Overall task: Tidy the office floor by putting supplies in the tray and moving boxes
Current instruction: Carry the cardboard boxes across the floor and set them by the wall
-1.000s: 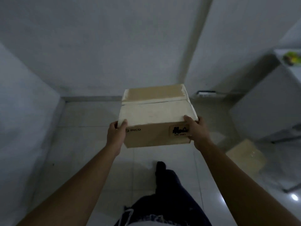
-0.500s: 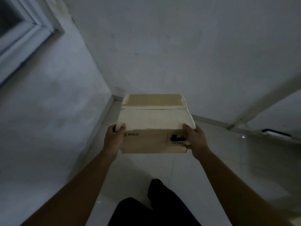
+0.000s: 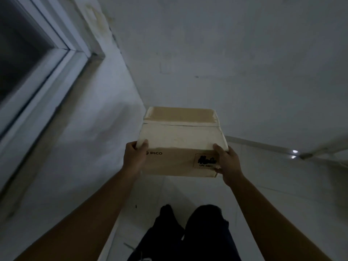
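A closed brown cardboard box (image 3: 180, 140) with pale tape across its top and a PICO mark on its near side is held in the air in front of me, above the floor. My left hand (image 3: 134, 157) grips its near left corner, thumb on the top edge. My right hand (image 3: 228, 163) grips its near right corner beside a black label. The box's underside and far side are hidden.
A room corner lies just beyond the box, where the left wall (image 3: 90, 140) meets the far wall (image 3: 226, 63). A dark window with a white frame (image 3: 56, 72) sits high on the left. My dark-trousered legs (image 3: 188, 234) stand on pale floor tiles (image 3: 282, 185).
The view has swung left: the white cabinet and the second box on the floor at the right have left the view, and the corner and window have come in. Both hands keep the same grip.
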